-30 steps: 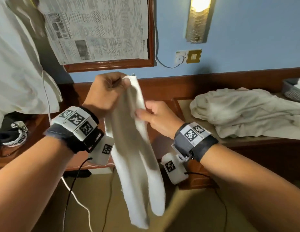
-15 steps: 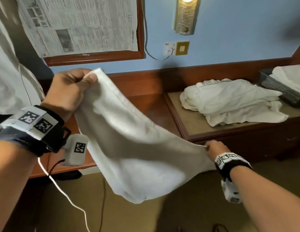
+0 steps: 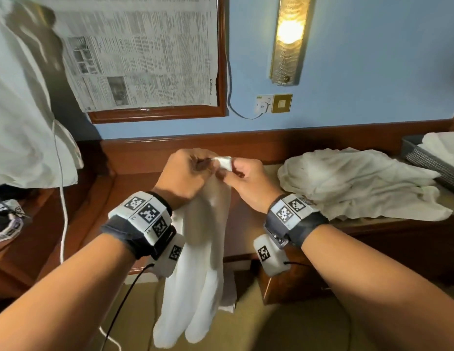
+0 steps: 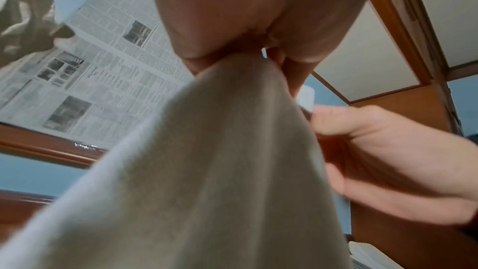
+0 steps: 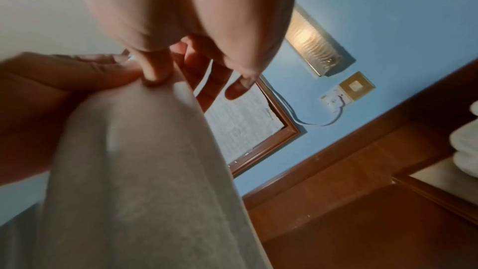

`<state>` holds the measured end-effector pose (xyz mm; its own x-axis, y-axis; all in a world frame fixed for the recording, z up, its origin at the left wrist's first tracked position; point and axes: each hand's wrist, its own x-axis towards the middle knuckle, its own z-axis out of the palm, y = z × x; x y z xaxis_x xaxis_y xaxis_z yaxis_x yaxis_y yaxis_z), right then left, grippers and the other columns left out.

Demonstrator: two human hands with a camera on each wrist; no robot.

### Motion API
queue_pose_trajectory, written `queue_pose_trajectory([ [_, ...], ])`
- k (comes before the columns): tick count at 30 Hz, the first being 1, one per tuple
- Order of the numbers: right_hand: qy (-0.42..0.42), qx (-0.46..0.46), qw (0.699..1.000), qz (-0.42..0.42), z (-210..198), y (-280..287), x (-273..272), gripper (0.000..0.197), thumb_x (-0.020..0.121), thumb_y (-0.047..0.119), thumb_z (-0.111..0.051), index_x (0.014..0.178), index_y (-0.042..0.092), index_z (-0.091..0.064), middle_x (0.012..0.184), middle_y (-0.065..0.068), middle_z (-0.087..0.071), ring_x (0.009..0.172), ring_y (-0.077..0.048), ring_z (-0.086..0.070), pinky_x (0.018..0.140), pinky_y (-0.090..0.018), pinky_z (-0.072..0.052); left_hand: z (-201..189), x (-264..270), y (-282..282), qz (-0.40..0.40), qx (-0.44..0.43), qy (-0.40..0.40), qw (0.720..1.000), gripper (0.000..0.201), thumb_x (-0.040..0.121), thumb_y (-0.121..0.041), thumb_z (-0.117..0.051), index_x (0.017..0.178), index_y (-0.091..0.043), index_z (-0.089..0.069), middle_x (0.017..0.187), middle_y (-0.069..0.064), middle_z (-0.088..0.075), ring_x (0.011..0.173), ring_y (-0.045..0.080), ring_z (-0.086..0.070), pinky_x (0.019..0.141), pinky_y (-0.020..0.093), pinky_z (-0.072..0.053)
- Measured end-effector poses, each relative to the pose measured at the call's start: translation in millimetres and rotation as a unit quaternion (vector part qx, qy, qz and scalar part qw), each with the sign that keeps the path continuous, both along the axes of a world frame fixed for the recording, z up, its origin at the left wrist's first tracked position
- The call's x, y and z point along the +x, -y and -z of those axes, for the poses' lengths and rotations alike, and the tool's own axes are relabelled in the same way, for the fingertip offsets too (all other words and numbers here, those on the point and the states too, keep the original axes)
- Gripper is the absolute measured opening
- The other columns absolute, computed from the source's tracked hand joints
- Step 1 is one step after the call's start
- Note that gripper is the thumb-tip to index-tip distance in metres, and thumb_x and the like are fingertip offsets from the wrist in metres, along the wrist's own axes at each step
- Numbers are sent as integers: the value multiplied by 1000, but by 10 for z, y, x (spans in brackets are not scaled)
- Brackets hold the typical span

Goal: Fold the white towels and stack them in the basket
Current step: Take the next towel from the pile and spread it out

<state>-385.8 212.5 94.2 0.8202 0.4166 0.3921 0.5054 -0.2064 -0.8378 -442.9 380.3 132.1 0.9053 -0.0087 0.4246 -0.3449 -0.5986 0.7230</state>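
fingers [image 3: 195, 162] of the left hand [image 3: 185, 176] are curled tight on the top corners of the soft white cloth towel [image 3: 203, 269], and the right hand [image 3: 242, 178] pinches the same bunched corner beside them, so both hands meet at one point. half a second ago the hands were wide apart with the towel spread open; now the corners are together and it hangs doubled, in air, in front of the brown wooden desk [image 3: 134, 183]. i judge the first fold made. its lower end dangles free above the floor. to the right, loose white towels in a heap [image 3: 357, 183] lie near the desk edge, and the dark woven basket [image 3: 431, 160] sits beyond, already holding some.
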Motion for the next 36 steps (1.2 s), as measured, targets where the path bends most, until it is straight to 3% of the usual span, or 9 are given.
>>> queue_pose_trajectory([
  [3,82,-10,996,24,-157,-20,104,20,94,21,-58,94,5,-69,85,-12,-70,80,-29,-63,72,-47,-52,-31,18,11,-8,-41,37,998,12,95,-17,-68,104,-13,-75,89,5,-74,80,13,-67,77,30,-55],
  [7,111,25,993,43,-512,79,296,15,93,15,-57,91,4,-66,83,-14,-68,80,-29,-63,73,-45,-53,31,-12,-2,52,-175,-56,982,20,90,-20,-66,99,-2,-70,76,17,-65,64,20,-60,57,29,-52],
  [12,126,24,992,-16,-905,225,471,21,92,20,-56,91,2,-67,87,-19,-68,80,-28,-65,72,-42,-53,149,125,220,64,-207,-32,976,30,94,-28,-65,98,2,-70,87,13,-68,79,19,-59,76,27,-48],
  [17,140,14,990,-12,-1061,435,579,16,95,15,-58,89,3,-66,82,-16,-66,73,-11,-55,67,-27,-44,25,269,650,86,-260,-2,962,30,94,-21,-66,102,8,-64,96,21,-70,85,26,-63,80,45,-54],
  [21,160,23,987,13,-1176,674,666,15,95,14,-59,86,7,-67,79,-15,-65,70,-14,-54,66,-25,-44,213,394,873,42,-214,-35,975,39,88,-40,-73,96,-2,-70,93,25,-72,77,39,-69,76,61,-55],
  [25,166,64,983,45,-1251,988,817,11,94,13,-61,85,9,-67,79,-15,-66,73,-10,-55,70,-27,-46,638,481,1042,-6,-173,-106,979,36,88,-42,-73,91,-6,-72,84,11,-76,79,33,-73,75,54,-58],
  [28,151,106,978,93,-1211,1267,936,8,92,13,-65,89,9,-71,85,-19,-70,74,-9,-58,72,-26,-49,1006,485,1002,-45,-115,-163,979,49,80,-62,-70,84,-14,-71,75,15,-72,65,29,-67,65,47,-55],
  [33,124,82,981,122,-1009,1632,1149,12,91,16,-66,88,6,-69,83,-18,-68,74,-9,-55,72,-26,-47,1159,421,938,-78,-83,-187,976,38,93,-41,-67,64,-19,-57,51,-5,-48,47,15,-45,49,28,-38],
  [36,103,35,987,117,-900,1714,1212,6,89,17,-69,87,12,-71,78,-3,-63,73,-9,-53,71,-26,-44,1045,480,950,-108,-106,-142,978,40,97,-30,-63,60,-21,-51,51,-11,-40,47,9,-36,49,27,-32],
])
